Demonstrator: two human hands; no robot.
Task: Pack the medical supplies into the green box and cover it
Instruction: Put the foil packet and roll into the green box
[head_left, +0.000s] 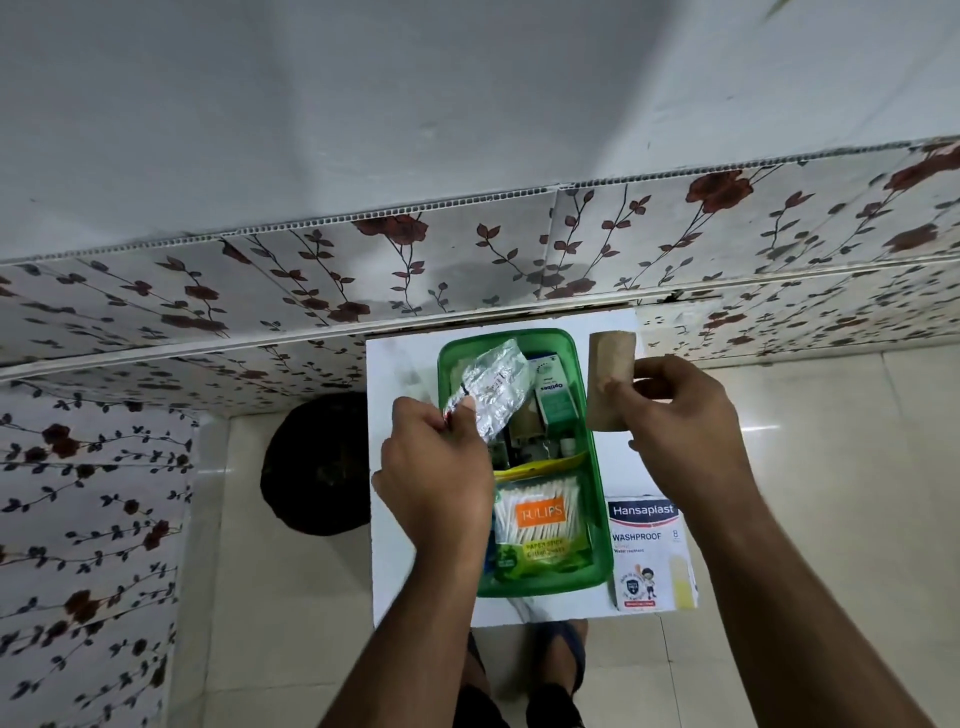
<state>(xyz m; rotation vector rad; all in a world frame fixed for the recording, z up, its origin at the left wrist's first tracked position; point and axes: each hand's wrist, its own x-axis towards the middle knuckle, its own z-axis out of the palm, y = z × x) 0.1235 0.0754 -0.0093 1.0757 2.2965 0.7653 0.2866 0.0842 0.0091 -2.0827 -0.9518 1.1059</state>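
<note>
The green box (589, 441) stands open on a white board (400, 364). Inside lie a pack of cotton swabs (540, 525), a green and white carton (556, 400) and small bottles. My left hand (436, 467) pinches a silver foil strip (488, 384) over the box's far half. My right hand (680, 410) holds a brown paper roll (610, 379) just right of the box. A plaster box (649, 551) lies on the board to the right of the green box. No lid is in sight.
A dark round object (311, 467) sits on the floor left of the board. Flower-patterned wall panels (467, 260) run behind and to the left. My sandalled feet (556, 654) show below the board's near edge, on pale floor tiles (831, 467).
</note>
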